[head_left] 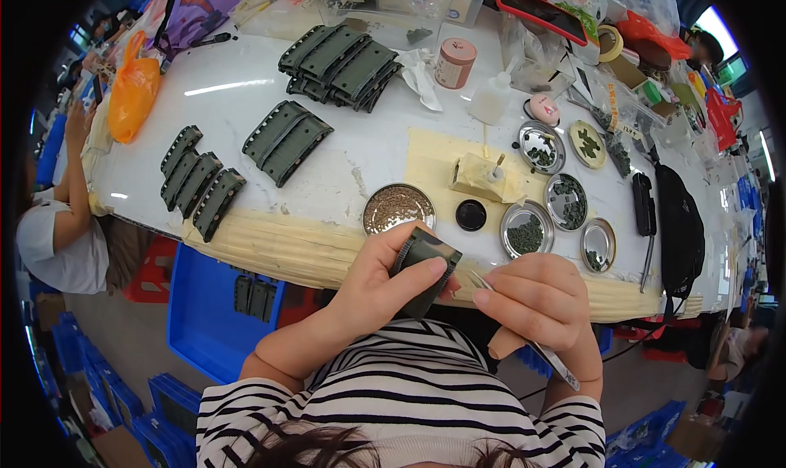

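My left hand (385, 275) is closed around a dark green curved plastic piece (426, 263), thumb pressed on its face. Close beside it, my right hand (540, 304) pinches metal tweezers (558, 368), their tips pointing at the green piece; whether the tips hold anything is too small to tell. Just beyond my hands stand a round tin of brown bits (399, 206) and a small black round lid (470, 215). Tins of small green parts (526, 229) lie to the right. Similar green curved pieces are stacked (340, 63) at the back and laid out (286, 140) at the left.
A tape-covered block (487, 177) stands on a yellow sheet, with a squeeze bottle (491, 99) and pink jar (455, 63) behind. A black pouch (679, 230) lies at the right. Below the table's left edge sits a blue bin (205, 321). Another person (61, 230) is at the far left.
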A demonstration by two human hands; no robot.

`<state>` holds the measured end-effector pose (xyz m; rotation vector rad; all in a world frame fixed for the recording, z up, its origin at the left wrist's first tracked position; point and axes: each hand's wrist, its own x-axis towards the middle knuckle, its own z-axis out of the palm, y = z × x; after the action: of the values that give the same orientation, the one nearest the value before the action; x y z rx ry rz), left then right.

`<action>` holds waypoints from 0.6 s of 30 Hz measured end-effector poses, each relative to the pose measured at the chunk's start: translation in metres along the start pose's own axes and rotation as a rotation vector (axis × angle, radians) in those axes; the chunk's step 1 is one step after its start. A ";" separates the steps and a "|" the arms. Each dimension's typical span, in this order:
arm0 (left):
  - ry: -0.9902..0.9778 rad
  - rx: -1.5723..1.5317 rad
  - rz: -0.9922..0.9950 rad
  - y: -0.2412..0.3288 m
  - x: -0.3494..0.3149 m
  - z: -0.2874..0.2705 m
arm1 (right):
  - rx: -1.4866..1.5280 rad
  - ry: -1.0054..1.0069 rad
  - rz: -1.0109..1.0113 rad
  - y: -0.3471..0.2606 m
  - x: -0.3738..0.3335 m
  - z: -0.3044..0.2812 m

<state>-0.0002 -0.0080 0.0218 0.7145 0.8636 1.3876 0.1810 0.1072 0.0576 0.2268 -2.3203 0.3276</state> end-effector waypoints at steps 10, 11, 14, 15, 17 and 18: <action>0.054 0.157 0.141 -0.004 -0.002 0.005 | -0.207 -0.119 0.057 -0.011 0.003 0.001; 0.052 0.162 0.144 -0.005 -0.002 0.005 | -0.214 -0.120 0.054 -0.011 0.003 0.002; 0.054 0.230 0.189 -0.006 -0.002 0.005 | -0.226 -0.126 0.048 -0.010 0.004 0.004; 0.053 0.239 0.193 -0.007 -0.002 0.005 | -0.225 -0.131 0.048 -0.009 0.004 0.004; 0.051 0.258 0.201 -0.008 -0.003 0.005 | -0.225 -0.139 0.046 -0.009 0.004 0.004; 0.046 0.260 0.199 -0.008 -0.003 0.005 | -0.227 -0.141 0.044 -0.009 0.004 0.004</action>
<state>0.0081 -0.0117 0.0184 0.9916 1.0436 1.4872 0.1781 0.0970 0.0594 0.0884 -2.4809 0.0697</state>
